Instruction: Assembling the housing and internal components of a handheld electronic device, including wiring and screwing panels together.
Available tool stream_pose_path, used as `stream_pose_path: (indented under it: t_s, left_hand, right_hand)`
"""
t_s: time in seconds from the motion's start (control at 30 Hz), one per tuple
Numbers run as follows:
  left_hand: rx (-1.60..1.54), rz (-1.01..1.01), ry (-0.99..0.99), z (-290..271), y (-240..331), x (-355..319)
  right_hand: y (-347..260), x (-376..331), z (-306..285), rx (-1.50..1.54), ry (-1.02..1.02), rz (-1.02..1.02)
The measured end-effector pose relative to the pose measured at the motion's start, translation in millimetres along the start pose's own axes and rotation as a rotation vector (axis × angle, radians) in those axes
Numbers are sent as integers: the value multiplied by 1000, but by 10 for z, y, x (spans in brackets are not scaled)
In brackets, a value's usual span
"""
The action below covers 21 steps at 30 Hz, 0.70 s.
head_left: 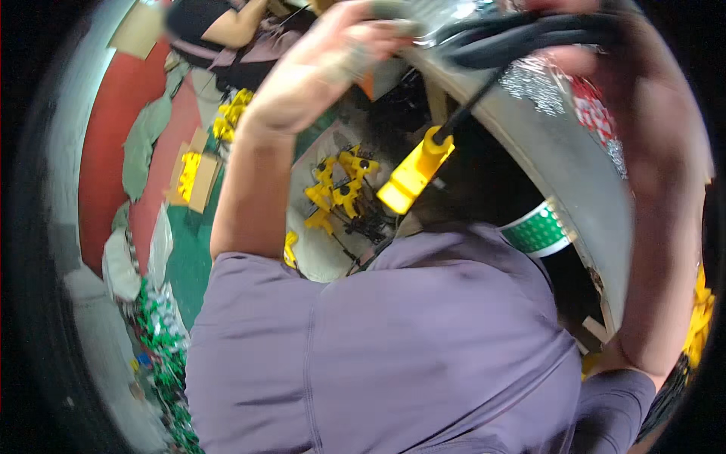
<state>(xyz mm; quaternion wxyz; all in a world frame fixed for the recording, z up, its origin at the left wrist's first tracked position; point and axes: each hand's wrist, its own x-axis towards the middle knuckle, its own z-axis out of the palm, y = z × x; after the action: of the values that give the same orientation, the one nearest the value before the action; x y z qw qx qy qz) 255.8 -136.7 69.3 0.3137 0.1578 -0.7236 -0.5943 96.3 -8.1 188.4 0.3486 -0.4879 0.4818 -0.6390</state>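
Note:
At the top right, my blurred right hand (pixel 582 62) is closed round a coil of black cable (pixel 529 39). From the coil a cable end hangs down toward my body, tipped with a yellow plug-like housing (pixel 416 172). My left hand (pixel 361 47) is raised at the top middle, its fingers curled and smeared by motion. Their tips meet the edge of clear, shiny plastic (pixel 457 13), which lies beside the coil and is cut off by the frame. What the left fingers hold, if anything, I cannot make out.
A grey work table (pixel 597 227) curves along my right, bearing silvery and red-white packets (pixel 594 110). Several yellow-ended cables (pixel 344 181) lie on a pale surface below my hands. An open carton (pixel 198 178) stands left, near green cables (pixel 162 325). Another person (pixel 227 30) sits at the upper left.

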Motion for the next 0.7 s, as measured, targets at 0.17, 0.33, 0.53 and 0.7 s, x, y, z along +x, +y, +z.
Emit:
stream_pose_path:
  t_s: [0.17, 0.33, 0.53, 0.7]
  left_hand:
    - [-116, -122, 63, 447, -354, -106]
    - [-79, -32, 7, -90, -491, -167]
    - [296, -606, -264, -517, -1862, -639]
    - [144, -414, 151, 525, -2234, -296]
  right_hand:
    - [942, 196, -65, 287, -275, 172]
    - [598, 148, -207, 236, -237, 138]
    - [310, 499, -817, 146, -85, -46]
    - [74, 658, -1592, 87, 105, -149]
